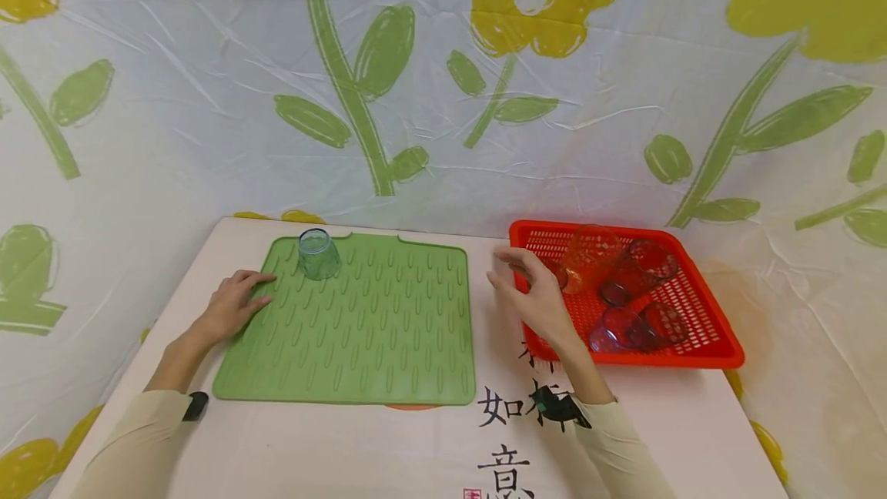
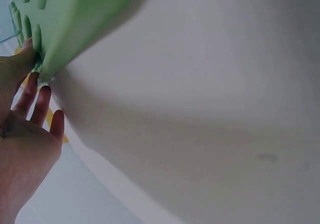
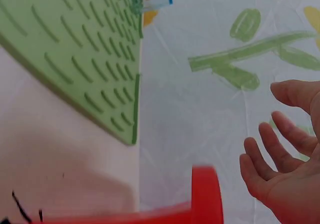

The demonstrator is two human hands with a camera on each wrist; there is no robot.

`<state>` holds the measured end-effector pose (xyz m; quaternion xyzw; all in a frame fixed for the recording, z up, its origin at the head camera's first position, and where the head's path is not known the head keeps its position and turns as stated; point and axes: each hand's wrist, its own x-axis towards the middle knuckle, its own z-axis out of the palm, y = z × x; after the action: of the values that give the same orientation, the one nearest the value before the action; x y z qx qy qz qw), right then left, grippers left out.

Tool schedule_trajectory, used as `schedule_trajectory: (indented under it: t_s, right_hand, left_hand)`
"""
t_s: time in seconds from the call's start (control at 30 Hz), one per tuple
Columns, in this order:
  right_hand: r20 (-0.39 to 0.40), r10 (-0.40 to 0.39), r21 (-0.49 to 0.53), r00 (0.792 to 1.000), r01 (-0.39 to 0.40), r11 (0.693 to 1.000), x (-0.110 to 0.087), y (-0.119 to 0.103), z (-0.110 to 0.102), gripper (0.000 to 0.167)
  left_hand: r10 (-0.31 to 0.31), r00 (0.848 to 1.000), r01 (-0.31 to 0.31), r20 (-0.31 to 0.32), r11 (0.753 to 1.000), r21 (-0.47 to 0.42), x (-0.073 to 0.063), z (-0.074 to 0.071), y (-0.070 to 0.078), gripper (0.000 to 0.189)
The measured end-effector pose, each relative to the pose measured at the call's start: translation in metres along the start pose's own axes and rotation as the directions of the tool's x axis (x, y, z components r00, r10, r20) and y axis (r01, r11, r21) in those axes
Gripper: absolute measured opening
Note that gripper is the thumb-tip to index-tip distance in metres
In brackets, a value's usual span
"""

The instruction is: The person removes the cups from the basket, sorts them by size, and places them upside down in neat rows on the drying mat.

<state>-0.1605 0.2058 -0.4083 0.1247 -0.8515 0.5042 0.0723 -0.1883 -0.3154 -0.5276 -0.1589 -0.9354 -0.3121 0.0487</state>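
A green ridged drying mat (image 1: 374,329) lies flat on the table. On its far left corner stands a clear bluish glass (image 1: 319,254). My left hand (image 1: 232,305) rests at the mat's left edge, thumb and fingertips touching the rim; the left wrist view shows the thumb on top of the mat (image 2: 60,28) and the other fingers beside its edge. My right hand (image 1: 537,295) hovers by the left rim of a red plastic basket (image 1: 693,353), fingers loosely bent and nothing in them. Inside the basket lie several tinted glasses, among them a tall one (image 1: 592,256) and a purplish one (image 1: 613,329).
A white tabletop (image 1: 333,445) with black brush characters (image 1: 502,406) spreads in front of the mat. Behind and at both sides hangs a flower-printed cloth (image 1: 443,191). The basket stands at the table's right side, a strip of tabletop between it and the mat.
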Motion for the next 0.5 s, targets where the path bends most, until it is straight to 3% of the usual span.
schedule_trajectory:
  t_s: [0.5]
  right_hand:
    - [-0.046,0.019,-0.096,0.999,-0.024,0.995,-0.009,0.035,-0.040,0.049]
  left_hand:
    - [-0.013,1.000,0.013,-0.003,1.000,-0.005,0.000,0.000,0.004,0.037]
